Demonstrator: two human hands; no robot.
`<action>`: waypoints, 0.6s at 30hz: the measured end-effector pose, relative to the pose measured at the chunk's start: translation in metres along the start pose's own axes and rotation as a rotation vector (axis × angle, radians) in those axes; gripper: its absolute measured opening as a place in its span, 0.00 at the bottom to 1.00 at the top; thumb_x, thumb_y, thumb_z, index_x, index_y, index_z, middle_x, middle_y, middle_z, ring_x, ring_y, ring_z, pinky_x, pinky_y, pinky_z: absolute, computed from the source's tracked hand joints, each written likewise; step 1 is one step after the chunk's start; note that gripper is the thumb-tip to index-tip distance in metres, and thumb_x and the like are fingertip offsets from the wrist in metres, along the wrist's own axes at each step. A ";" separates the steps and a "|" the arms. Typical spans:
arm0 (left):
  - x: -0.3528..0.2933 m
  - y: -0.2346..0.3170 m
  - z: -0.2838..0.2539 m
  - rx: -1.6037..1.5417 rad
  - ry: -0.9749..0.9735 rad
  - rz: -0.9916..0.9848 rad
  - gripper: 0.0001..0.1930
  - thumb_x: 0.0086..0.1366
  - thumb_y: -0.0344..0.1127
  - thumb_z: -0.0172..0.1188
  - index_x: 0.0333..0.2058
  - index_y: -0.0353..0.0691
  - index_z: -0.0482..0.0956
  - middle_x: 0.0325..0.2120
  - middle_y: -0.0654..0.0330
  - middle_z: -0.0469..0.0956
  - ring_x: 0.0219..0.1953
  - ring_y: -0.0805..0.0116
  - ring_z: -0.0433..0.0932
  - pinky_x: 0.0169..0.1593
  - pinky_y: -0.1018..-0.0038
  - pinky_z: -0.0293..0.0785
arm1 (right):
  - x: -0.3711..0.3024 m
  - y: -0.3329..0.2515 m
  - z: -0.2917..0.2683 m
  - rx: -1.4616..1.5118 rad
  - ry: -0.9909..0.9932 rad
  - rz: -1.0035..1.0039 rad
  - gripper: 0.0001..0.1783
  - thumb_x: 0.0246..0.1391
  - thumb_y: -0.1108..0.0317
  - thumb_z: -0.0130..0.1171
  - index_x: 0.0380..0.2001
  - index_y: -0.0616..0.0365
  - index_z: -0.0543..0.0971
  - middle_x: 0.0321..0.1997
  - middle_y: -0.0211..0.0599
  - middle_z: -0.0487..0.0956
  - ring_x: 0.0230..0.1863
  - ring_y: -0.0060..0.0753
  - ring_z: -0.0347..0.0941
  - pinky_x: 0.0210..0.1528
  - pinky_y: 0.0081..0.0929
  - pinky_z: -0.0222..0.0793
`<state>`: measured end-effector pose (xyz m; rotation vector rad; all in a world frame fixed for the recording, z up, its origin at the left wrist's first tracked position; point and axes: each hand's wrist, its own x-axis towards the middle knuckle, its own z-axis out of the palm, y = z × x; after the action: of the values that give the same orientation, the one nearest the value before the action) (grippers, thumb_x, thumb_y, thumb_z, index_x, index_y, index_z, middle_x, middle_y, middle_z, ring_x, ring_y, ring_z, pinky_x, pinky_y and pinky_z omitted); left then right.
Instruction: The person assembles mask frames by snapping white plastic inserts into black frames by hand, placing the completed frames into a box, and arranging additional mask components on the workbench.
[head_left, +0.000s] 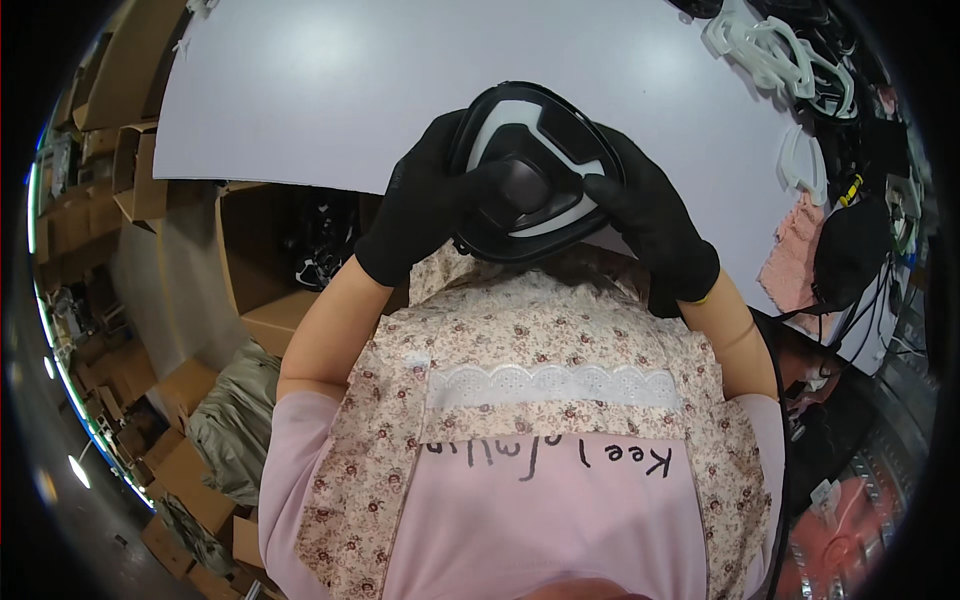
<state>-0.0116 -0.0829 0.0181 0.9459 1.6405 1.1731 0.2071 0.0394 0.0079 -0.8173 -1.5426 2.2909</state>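
Pink shirt [550,510] fills the lower centre; beyond it, at upper centre, my gloved left hand [430,188] and right hand [652,205] grip the shell [545,160] between them, thumbs over its face, neither hand nearer; its long axis I can't make out.

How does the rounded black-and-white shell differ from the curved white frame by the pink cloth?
The black shell is held in the black-gloved left hand and right hand; the white frame lies on the pale table. The shell is mostly black, the frame all white. Both are curved.
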 end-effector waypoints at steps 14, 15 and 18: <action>-0.013 0.006 -0.010 -0.177 -0.043 -0.168 0.26 0.67 0.39 0.63 0.59 0.32 0.69 0.46 0.56 0.79 0.48 0.70 0.78 0.51 0.74 0.76 | 0.002 -0.005 0.006 0.349 0.001 0.053 0.27 0.69 0.55 0.49 0.62 0.63 0.69 0.53 0.34 0.76 0.53 0.26 0.72 0.58 0.28 0.69; -0.014 0.006 -0.008 -0.187 -0.024 -0.159 0.25 0.69 0.41 0.61 0.58 0.33 0.70 0.46 0.57 0.79 0.47 0.71 0.77 0.51 0.74 0.75 | 0.002 -0.003 0.005 0.349 0.001 0.053 0.27 0.69 0.55 0.49 0.62 0.63 0.69 0.53 0.34 0.76 0.53 0.26 0.72 0.58 0.28 0.69; -0.013 0.000 -0.010 -0.210 -0.012 -0.146 0.23 0.73 0.44 0.56 0.58 0.33 0.71 0.46 0.59 0.79 0.47 0.73 0.76 0.52 0.75 0.74 | 0.001 0.005 -0.002 0.365 -0.007 0.050 0.25 0.71 0.56 0.46 0.62 0.63 0.69 0.53 0.34 0.76 0.53 0.26 0.72 0.58 0.28 0.70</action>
<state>-0.0169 -0.0977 0.0225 0.6881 1.5151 1.2095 0.2077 0.0393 0.0028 -0.7530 -1.0656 2.5053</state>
